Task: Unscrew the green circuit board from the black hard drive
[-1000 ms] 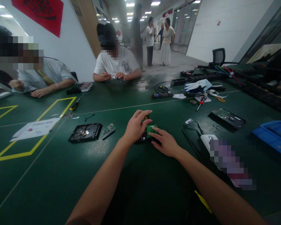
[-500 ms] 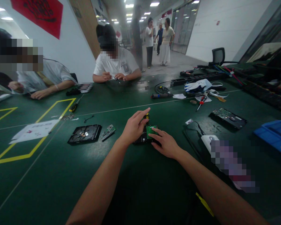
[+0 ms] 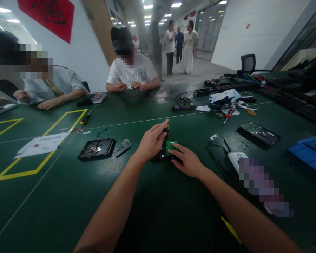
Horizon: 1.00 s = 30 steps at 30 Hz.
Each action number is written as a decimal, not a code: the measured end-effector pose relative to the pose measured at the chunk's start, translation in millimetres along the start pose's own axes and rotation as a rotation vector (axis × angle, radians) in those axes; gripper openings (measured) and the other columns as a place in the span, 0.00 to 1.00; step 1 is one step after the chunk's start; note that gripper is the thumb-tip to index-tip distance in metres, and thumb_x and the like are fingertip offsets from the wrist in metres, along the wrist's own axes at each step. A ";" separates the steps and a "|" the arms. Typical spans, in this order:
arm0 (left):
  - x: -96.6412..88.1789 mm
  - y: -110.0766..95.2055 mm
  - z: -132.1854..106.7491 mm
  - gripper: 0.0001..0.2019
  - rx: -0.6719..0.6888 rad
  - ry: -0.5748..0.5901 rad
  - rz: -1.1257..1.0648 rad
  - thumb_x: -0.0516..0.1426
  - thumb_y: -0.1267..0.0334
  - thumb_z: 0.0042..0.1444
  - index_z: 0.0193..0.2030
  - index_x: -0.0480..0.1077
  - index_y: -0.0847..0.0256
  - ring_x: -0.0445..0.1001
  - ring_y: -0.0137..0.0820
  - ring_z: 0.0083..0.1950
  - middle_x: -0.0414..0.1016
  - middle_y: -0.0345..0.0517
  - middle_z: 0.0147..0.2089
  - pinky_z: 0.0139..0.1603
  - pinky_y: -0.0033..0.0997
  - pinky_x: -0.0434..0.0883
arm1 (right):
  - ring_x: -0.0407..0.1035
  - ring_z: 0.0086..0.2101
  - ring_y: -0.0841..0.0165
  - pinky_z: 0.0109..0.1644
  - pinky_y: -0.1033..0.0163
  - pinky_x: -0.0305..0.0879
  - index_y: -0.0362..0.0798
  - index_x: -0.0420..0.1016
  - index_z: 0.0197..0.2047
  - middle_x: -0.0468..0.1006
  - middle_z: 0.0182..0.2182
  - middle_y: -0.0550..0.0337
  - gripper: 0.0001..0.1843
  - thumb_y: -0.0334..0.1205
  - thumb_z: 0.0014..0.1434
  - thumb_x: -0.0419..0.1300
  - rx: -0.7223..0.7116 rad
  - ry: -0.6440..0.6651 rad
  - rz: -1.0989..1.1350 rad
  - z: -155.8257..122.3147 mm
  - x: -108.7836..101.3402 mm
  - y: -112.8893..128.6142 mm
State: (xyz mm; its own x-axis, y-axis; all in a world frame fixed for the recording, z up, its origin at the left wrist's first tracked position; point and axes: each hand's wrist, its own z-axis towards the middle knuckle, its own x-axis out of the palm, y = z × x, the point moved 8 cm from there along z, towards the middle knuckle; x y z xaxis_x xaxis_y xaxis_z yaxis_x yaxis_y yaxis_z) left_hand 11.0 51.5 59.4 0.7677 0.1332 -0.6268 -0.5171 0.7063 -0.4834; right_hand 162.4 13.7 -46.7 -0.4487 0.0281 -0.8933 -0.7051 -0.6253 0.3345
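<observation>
A black hard drive (image 3: 160,155) with a green circuit board (image 3: 171,144) lies on the table in front of me. Over its far left part, my left hand (image 3: 151,142) has its thumb and fingers around a yellow-and-black screwdriver handle (image 3: 168,129); the index finger reaches past it. The screwdriver's tip is hidden. My right hand (image 3: 188,161) steadies the drive from the right, fingertips on the board and thumb at the near edge. To the left lie another opened drive casing (image 3: 97,149) and a loose circuit board (image 3: 123,147).
Right of my hands are a white device with a cable (image 3: 235,158), another hard drive (image 3: 259,134), a blue bin (image 3: 309,151) and a red screwdriver (image 3: 228,115). A yellow-and-black screwdriver (image 3: 85,117) and paper (image 3: 40,145) lie left. Two people sit across the table.
The view has shifted slightly. My left fingers have moved a little around the screwdriver handle, while my right hand stays on the drive.
</observation>
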 end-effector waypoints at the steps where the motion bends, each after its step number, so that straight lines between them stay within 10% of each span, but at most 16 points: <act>1: -0.1 -0.1 0.1 0.28 -0.004 -0.003 0.010 0.54 0.69 0.69 0.74 0.60 0.51 0.75 0.36 0.57 0.75 0.50 0.60 0.60 0.40 0.74 | 0.67 0.63 0.50 0.64 0.38 0.68 0.59 0.70 0.67 0.64 0.71 0.52 0.24 0.45 0.70 0.59 0.001 -0.002 -0.001 0.0 0.1 0.1; 14: -8.6 -0.8 2.9 0.15 -0.018 -0.131 -0.024 0.60 0.66 0.66 0.58 0.76 0.51 0.75 0.34 0.51 0.74 0.47 0.49 0.54 0.38 0.75 | 0.67 0.63 0.50 0.63 0.39 0.69 0.59 0.71 0.67 0.64 0.70 0.53 0.24 0.45 0.69 0.60 -0.011 -0.009 -0.001 0.1 -0.5 0.8; 30: 3.9 -3.6 1.3 0.20 -0.044 -0.029 -0.118 0.61 0.63 0.66 0.64 0.72 0.50 0.78 0.36 0.57 0.78 0.47 0.60 0.50 0.35 0.78 | 0.65 0.65 0.50 0.66 0.37 0.66 0.58 0.69 0.68 0.63 0.71 0.52 0.24 0.45 0.70 0.59 -0.003 0.003 -0.013 -0.4 1.7 -0.1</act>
State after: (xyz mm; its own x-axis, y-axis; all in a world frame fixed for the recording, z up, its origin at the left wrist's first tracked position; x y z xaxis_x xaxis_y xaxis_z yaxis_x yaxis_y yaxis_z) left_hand 16.4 50.4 59.6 0.8347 0.0712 -0.5461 -0.4380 0.6869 -0.5799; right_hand 161.9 13.5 -48.3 -0.4384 0.0339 -0.8981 -0.7090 -0.6272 0.3224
